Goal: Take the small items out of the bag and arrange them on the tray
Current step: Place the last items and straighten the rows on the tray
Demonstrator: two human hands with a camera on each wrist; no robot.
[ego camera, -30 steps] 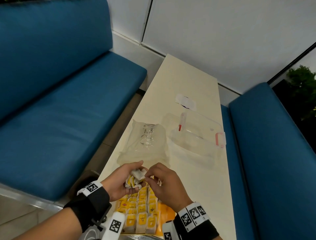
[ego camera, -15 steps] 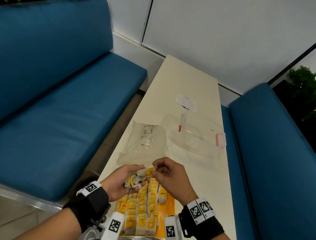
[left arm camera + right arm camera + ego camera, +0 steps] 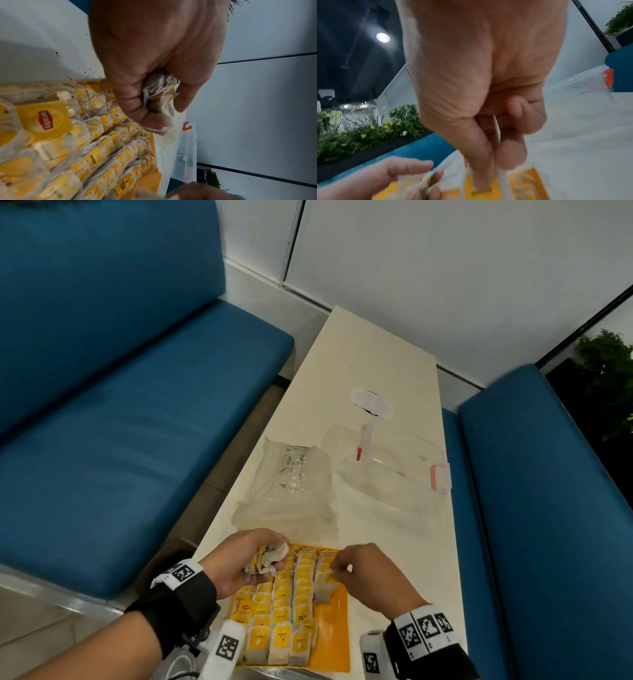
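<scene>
Cream table point(image 3: 373, 364) runs between blue benches point(image 3: 102, 419) toward a white wall, its orange tray point(image 3: 334, 642) of tea bags point(image 3: 282, 635) at the near end, empty clear bag point(image 3: 291, 491) just beyond. Left hand point(image 3: 239, 563) clutches a bunch of bags point(image 3: 161, 93) over the tray; right hand point(image 3: 370, 573), blurred, pinches one point(image 3: 327, 578) there, tray's near edge cut off.

Black wristbands point(image 3: 178, 601) both wrists; white checker-marker tags point(image 3: 424, 628); white marker-tagged camera pods point(image 3: 226, 648).

Cream table point(image 3: 373, 361): orange tray point(image 3: 334, 635), plastic bag point(image 3: 287, 491), clear container point(image 3: 397, 463).
</scene>
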